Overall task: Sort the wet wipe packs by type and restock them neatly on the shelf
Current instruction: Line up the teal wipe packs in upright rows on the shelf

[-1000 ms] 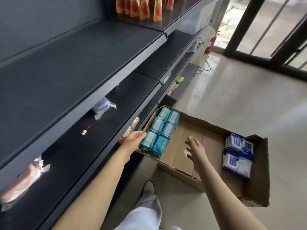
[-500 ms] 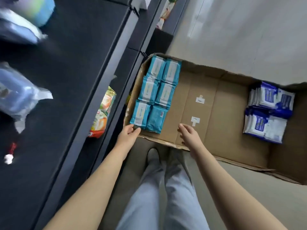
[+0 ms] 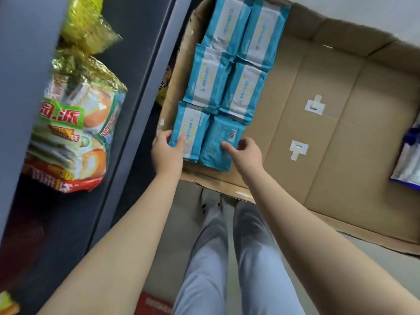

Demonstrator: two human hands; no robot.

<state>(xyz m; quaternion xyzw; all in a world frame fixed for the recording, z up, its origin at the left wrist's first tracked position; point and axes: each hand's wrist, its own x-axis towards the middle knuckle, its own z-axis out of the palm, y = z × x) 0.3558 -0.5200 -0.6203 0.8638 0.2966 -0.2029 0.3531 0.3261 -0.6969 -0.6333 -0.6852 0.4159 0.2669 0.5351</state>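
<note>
Several teal wet wipe packs (image 3: 227,71) lie in two rows at the left end of an open cardboard box (image 3: 322,133) on the floor. My left hand (image 3: 167,153) grips the nearest left pack (image 3: 189,128), thumb on top and fingers round its left edge. My right hand (image 3: 244,155) holds the nearest right pack (image 3: 221,142), which lies face down with a barcode showing. Blue and white wet wipe packs (image 3: 409,155) sit at the box's right end, partly cut off by the frame. The dark shelf (image 3: 141,87) runs along the left.
Bright snack bags (image 3: 75,133) lie on the shelf at the left. My legs in light trousers (image 3: 227,258) stand just in front of the box's near flap. The box's middle floor carries two white tape tabs (image 3: 314,105).
The view has dropped and closed in on the box. Both hands moved forward from the box's near edge onto the two nearest teal packs and took hold of them.
</note>
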